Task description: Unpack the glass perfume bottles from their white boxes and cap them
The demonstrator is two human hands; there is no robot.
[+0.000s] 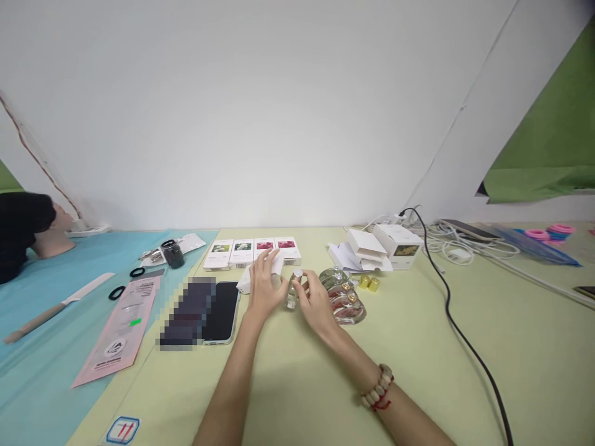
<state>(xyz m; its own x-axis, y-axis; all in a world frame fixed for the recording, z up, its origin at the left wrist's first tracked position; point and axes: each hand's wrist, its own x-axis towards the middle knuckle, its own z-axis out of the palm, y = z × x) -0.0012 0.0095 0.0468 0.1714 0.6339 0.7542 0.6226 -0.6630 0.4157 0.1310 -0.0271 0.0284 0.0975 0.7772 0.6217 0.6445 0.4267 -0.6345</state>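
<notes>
My right hand (317,302) pinches a small clear glass bottle (291,300) with a silvery top, held upright just over the table. My left hand (267,290) is curved over a small white box (244,282), with its thumb close to the bottle. The palm and fingers hide much of that box. Right of my right hand, several curved glass bottles (348,306) with gold-coloured necks lie together, greenish and reddish. Two gold caps (369,283) stand beside them. Behind my hands, several white boxes with flower pictures (242,254) form a row.
A phone (222,313) lies left of my arm. Opened white cartons (367,248) and a larger white box (398,246) stand at back right, near a black cable (446,291). On the blue cloth are a knife (60,306), a pink packet (123,328) and a black jar (173,254).
</notes>
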